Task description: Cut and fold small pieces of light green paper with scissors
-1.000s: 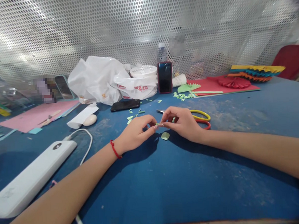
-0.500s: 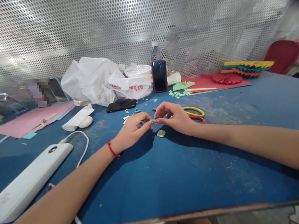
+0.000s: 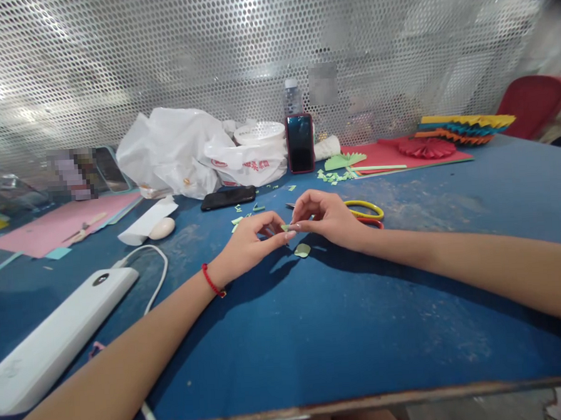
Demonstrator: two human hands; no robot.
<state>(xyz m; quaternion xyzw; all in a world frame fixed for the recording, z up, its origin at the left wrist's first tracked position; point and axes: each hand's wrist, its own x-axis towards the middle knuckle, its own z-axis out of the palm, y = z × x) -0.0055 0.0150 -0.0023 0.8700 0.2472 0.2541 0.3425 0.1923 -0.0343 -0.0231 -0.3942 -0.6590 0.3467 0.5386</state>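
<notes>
Between my fingertips, just above the blue table, is a small piece of light green paper. My right hand pinches it between thumb and forefinger. My left hand closes on the same piece from the other side, thumb stretched along its lower edge. Under them a pale green paper petal lies flat on the table. Scissors with yellow and red handles lie behind my right hand, which partly hides them. Small green paper scraps are strewn behind my left hand.
A black phone lies farther back; another phone stands upright before a bottle. White plastic bags stand at the back. A white power bank with a cable is at left. Red paper and folded paper fans lie back right.
My left thumb has slid right and straightened along the green paper piece, and more of the piece shows between the fingers. My right hand has hardly moved.
</notes>
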